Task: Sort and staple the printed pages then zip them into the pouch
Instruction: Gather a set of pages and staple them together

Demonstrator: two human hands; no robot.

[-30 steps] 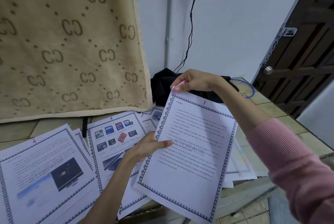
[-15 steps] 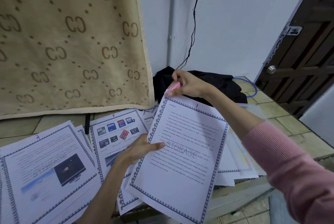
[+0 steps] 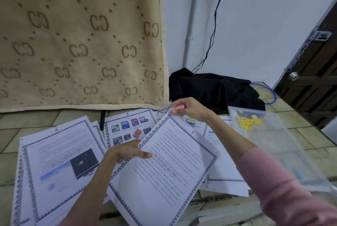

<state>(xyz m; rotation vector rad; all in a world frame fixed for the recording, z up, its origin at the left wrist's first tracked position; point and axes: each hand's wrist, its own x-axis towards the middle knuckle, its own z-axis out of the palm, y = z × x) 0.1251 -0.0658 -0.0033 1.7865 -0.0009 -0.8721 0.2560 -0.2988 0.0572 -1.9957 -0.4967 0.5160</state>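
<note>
Both grips on tilted page (image 3: 164, 167)

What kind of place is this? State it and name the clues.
Probably a room in a home, not an office. A patterned beige blanket hangs on the wall, the printed pages lie spread over a tiled surface, and a dark wooden door with a latch stands at the right.

The page held in both hands (image 3: 164, 167) carries a pale watermark reading "STORAGE" across its middle; its body text is too small to read. The page with memory-card pictures (image 3: 130, 130) has a red "8" at its top edge. The page at the tiled counter's left edge (image 3: 60, 163) shows a red "9" on top. The beige hanging cloth (image 3: 80, 43) repeats a "CC" monogram.
</note>
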